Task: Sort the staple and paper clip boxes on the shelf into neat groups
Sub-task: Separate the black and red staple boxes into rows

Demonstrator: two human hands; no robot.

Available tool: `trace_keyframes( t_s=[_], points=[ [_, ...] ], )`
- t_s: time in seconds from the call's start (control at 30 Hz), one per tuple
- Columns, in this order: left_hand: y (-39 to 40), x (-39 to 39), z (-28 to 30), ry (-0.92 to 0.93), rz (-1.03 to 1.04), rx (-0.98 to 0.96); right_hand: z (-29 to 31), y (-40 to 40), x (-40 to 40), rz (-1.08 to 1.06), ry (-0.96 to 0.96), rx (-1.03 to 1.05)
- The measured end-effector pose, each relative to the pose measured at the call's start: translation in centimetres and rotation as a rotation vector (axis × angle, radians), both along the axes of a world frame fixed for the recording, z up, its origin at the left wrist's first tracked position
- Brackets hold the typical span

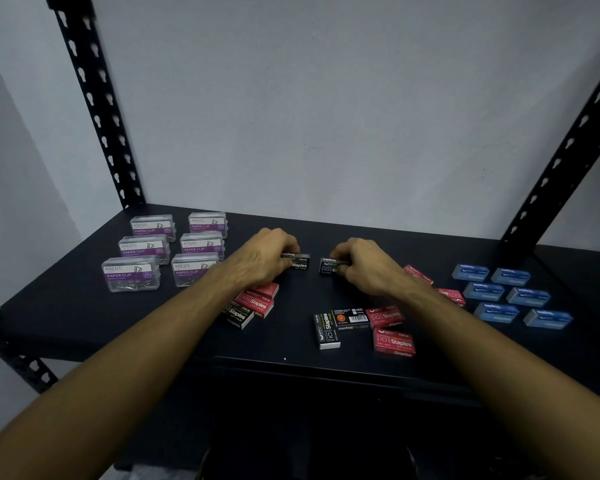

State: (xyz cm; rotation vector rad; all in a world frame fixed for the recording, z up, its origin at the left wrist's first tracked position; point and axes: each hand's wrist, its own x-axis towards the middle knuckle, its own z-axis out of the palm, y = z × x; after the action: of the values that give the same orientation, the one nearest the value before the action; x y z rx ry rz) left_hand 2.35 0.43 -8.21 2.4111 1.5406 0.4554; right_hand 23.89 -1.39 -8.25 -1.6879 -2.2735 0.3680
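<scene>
Nearest the camera, both bare forearms reach forward over the front lip of the dark shelf (84, 317). At mid-shelf the left hand (269, 256) has its fingers curled over a black staple box (297, 264), and the right hand (361, 263) pinches a second black staple box (329, 266). Both boxes sit at or just above the shelf surface; contact cannot be confirmed. They are near each other but apart, which suggests a black group is being started in the open centre.

Unsorted stock lies in front of the hands. A loose cluster of red and black boxes (253, 304) sits under the left wrist, overlapping and askew. A second mixed cluster (361, 323) lies below the right hand, with one black box on edge and two red boxes (394, 342) beside it. More red boxes (418, 274) show partly behind the right wrist.

Finished groups stand at the flanks. Six clear paper clip cases (167, 251) form two tidy columns at rear left. Six blue staple boxes (510, 296) form matching rows at right.

Judgement: sorting is roughly half done; red and black remain.
</scene>
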Motion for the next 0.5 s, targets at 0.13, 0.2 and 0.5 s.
trace_keyframes(
  t_s=[0.13, 0.2, 0.5],
  points=[
    [1.2, 0.0, -0.1, 0.091, 0.057, 0.016, -0.5, 1.2, -1.0, -0.011, -0.018, 0.004],
    [1.6, -0.2, -0.1, 0.107, 0.082, 0.015, -0.7, 1.6, -1.4, -0.024, -0.016, 0.022],
    [2.2, -0.7, -0.2, 0.116, 0.116, 0.033, -1.1, 2.5, -2.4, -0.038, 0.005, 0.058]
  ],
)
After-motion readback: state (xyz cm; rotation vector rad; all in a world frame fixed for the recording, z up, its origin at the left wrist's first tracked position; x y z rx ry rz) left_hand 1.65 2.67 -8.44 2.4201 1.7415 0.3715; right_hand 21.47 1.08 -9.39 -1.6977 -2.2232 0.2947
